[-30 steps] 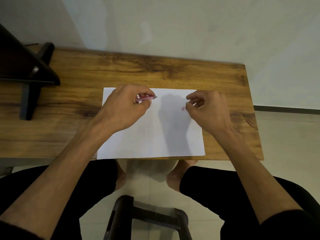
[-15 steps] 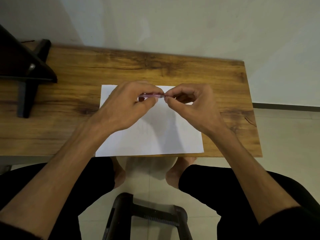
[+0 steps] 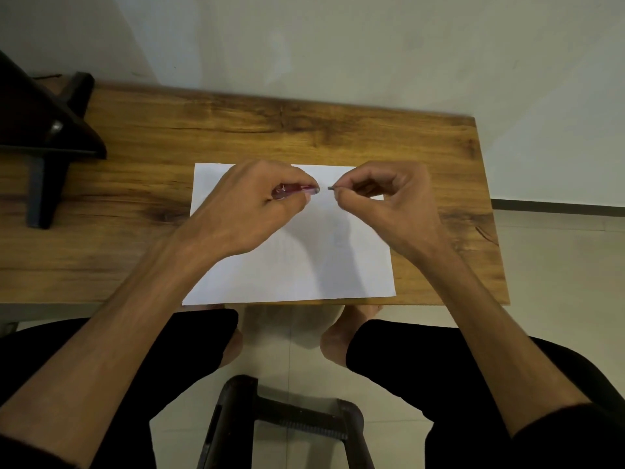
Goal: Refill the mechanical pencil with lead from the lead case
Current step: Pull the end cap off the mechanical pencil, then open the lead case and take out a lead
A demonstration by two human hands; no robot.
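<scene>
Over white paper (image 3: 304,265): left hand (image 3: 250,211) gripping pencil (image 3: 294,189), right hand (image 3: 385,204) pinching (apparently) its cap (image 3: 330,188).

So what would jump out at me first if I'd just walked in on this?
Two bare hands above a white sheet of paper on a wooden desk. The left hand grips a pink mechanical pencil; the right hand pinches a tiny dark piece just off its end, not touching.

Dim, soft shadows, edges bent, slight blur
</scene>
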